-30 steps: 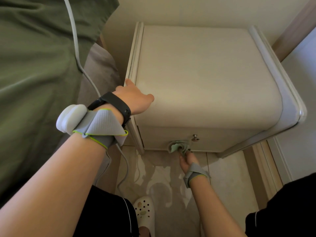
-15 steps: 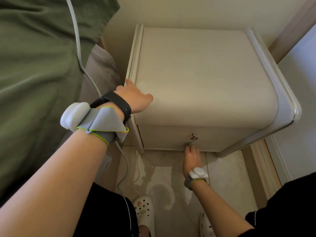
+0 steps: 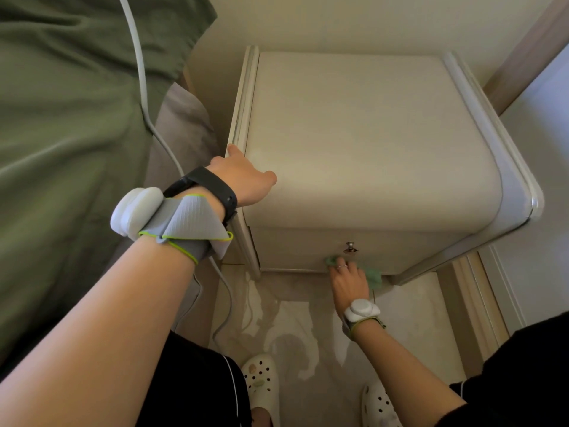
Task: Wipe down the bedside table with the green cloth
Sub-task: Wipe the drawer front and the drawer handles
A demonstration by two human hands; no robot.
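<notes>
The cream bedside table (image 3: 369, 143) fills the middle of the view, with a small metal knob (image 3: 350, 247) on its drawer front. My left hand (image 3: 243, 178) rests flat on the table's front left corner, fingers apart, holding nothing. My right hand (image 3: 349, 280) is low down, pressing the green cloth (image 3: 373, 275) against the bottom of the drawer front just under the knob. The cloth shows on both sides of my fingers; most of it is hidden under the hand.
A bed with a green cover (image 3: 67, 118) lies to the left, with a white cable (image 3: 144, 97) running down beside it to the floor. A wall and wooden trim (image 3: 480, 303) close in on the right. My white clogs (image 3: 261, 383) stand on the glossy tile floor.
My right hand turned palm-down and slid to the right along the bottom of the drawer front, dragging the cloth with it. My left hand stayed on the table's corner.
</notes>
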